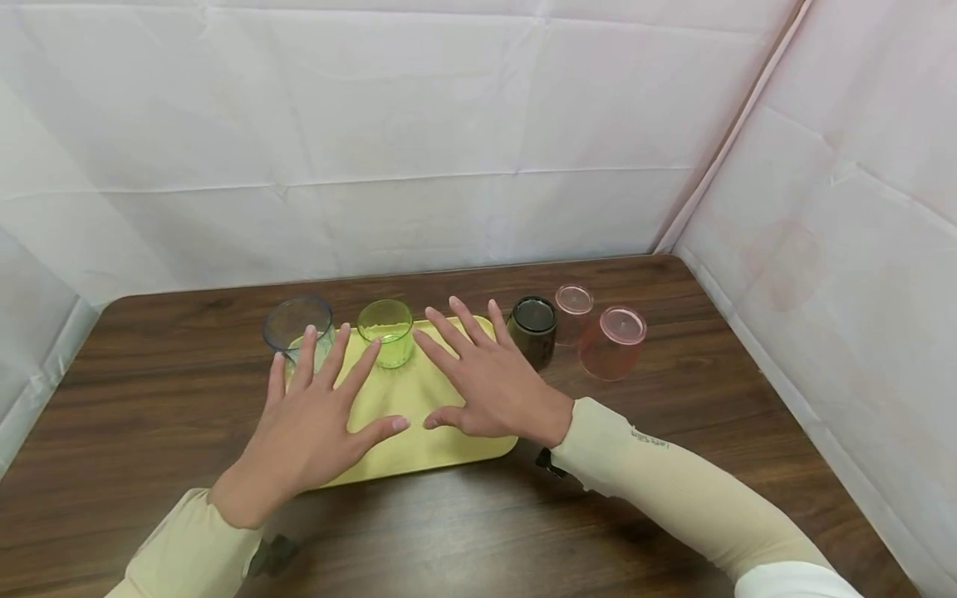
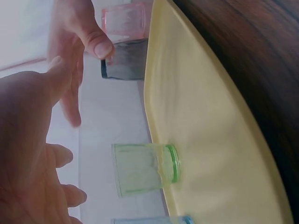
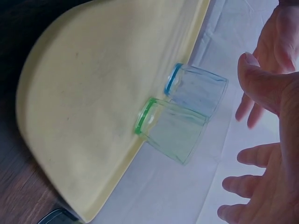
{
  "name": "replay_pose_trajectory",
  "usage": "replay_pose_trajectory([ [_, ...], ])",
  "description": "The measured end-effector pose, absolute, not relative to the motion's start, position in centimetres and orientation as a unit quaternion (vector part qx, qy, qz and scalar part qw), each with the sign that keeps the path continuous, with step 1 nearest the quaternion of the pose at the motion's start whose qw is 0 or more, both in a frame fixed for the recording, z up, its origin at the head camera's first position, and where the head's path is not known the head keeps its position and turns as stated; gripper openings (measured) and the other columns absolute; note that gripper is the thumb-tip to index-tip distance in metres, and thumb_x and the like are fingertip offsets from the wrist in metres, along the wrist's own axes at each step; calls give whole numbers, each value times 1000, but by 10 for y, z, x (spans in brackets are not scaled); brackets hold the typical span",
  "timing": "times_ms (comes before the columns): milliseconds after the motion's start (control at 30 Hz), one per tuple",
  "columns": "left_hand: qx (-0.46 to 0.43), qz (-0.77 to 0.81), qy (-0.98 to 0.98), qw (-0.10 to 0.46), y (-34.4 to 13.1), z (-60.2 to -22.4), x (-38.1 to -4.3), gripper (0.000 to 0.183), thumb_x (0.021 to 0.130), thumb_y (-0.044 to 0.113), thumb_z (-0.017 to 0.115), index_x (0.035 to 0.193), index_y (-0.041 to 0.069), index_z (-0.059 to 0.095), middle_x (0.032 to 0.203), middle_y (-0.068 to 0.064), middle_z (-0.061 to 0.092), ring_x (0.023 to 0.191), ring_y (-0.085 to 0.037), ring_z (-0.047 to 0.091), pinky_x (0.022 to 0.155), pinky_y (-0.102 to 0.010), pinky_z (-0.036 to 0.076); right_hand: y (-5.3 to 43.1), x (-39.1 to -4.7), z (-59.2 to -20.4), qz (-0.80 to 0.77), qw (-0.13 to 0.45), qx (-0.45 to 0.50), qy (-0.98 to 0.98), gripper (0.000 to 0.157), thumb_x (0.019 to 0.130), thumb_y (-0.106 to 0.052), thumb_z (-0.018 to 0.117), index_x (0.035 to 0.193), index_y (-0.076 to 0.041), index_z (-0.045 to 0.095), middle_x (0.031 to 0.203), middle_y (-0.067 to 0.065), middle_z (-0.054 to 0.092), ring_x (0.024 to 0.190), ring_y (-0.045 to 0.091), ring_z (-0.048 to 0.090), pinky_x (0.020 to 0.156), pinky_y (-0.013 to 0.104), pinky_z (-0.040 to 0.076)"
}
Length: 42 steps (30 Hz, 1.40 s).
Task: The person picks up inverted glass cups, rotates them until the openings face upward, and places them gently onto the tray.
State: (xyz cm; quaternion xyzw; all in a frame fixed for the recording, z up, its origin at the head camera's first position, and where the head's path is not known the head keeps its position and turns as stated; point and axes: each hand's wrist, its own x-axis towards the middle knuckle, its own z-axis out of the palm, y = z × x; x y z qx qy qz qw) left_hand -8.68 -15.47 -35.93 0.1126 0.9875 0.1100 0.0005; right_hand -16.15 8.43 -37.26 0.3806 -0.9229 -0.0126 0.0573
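Both hands are held over a yellow tray (image 1: 419,423) with fingers spread and nothing in them. My left hand (image 1: 305,432) is over the tray's left part, its fingertips overlapping a clear bluish cup (image 1: 297,320) in the head view. A green see-through cup (image 1: 387,336) stands upright on the tray's far side, between the two hands' fingertips. My right hand (image 1: 493,386) is over the tray's right part, thumb pointing toward the left thumb. In the right wrist view the blue cup (image 3: 198,88) also stands upright on the tray, beside the green cup (image 3: 173,128).
Right of the tray, a dark grey cup (image 1: 534,332) stands upside down on the brown wooden table (image 1: 718,432). Beside it are two upside-down pink cups, a paler one (image 1: 573,314) behind and a redder one (image 1: 615,345). White sheeting (image 1: 374,124) hangs behind the table and at its sides.
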Motion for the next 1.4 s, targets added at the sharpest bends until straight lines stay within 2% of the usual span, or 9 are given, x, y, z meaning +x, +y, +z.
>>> replay_pose_trajectory([
  [300,104,114,988,-9,-177,-368,-73,96,94,77,53,167,22,24,175,-20,13,160,-55,2,120,-80,9,104,-166,-375,17,48,362,-931,98,91,-70,66,167,-22,26,177,6,13,165,34,4,131,67,4],
  [533,76,145,987,-1,-200,-377,-63,96,97,72,54,168,16,20,175,-21,7,159,-57,-1,122,-79,6,119,-175,-378,32,46,348,-936,95,93,-64,68,166,-19,28,177,9,16,165,35,5,131,67,4],
  [733,61,168,984,13,-212,-390,-58,97,98,68,56,168,11,18,173,-28,9,157,-60,3,120,-80,11,138,-184,-379,32,36,323,-945,92,95,-59,68,167,-19,26,177,10,15,165,36,3,131,66,4],
  [967,43,232,970,56,-226,-404,-60,103,101,62,57,167,2,7,172,-31,4,157,-58,6,116,-79,21,155,-193,-378,36,29,300,-953,85,99,-51,67,166,-16,29,175,15,17,163,42,8,132,62,11],
  [1067,35,261,962,69,-232,-409,-62,102,104,57,56,165,-3,2,171,-33,4,157,-56,12,116,-77,25,158,-197,-378,35,30,296,-954,82,99,-48,68,165,-14,31,174,18,21,163,44,11,132,60,15],
  [1300,15,279,956,90,-241,-414,-65,91,106,38,59,161,-13,8,164,-41,17,147,-61,28,114,-74,34,160,-205,-377,35,38,295,-954,75,101,-40,67,162,-10,37,170,23,30,159,46,25,132,53,24],
  [1400,0,281,954,104,-244,-414,-66,84,106,29,60,160,-15,12,160,-40,26,143,-59,37,110,-71,41,161,-208,-376,41,35,289,-956,69,101,-34,68,160,-9,42,168,23,34,156,44,32,127,51,35],
])
